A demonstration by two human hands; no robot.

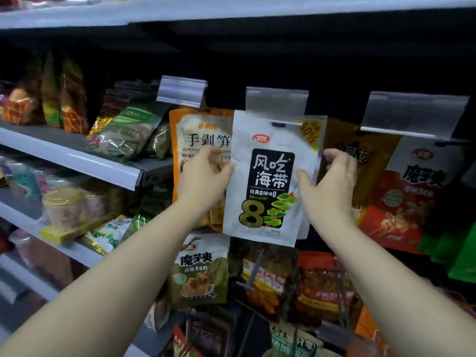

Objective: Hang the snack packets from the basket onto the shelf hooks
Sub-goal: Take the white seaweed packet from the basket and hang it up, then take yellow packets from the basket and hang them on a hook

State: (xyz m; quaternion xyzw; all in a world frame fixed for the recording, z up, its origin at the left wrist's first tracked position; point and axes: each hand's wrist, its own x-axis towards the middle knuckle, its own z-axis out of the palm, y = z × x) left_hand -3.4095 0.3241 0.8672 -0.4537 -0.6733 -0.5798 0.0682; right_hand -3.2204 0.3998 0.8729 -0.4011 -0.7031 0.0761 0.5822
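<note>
While both hands grip the white packet (pixel 273 176) by its side edges, left hand (pixel 203 181) and right hand (pixel 332 181) level at mid-frame, its long axis hangs upright, top hole meeting the hook (pixel 279 124) directly above them.

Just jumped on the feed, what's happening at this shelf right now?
A person is holding a white snack packet with a black label and a big 8 by both side edges, left hand and right hand, up at the middle hook under a clear plastic price tag holder. Its hang hole sits right at the hook tip. An orange packet hangs just left of it.
</note>
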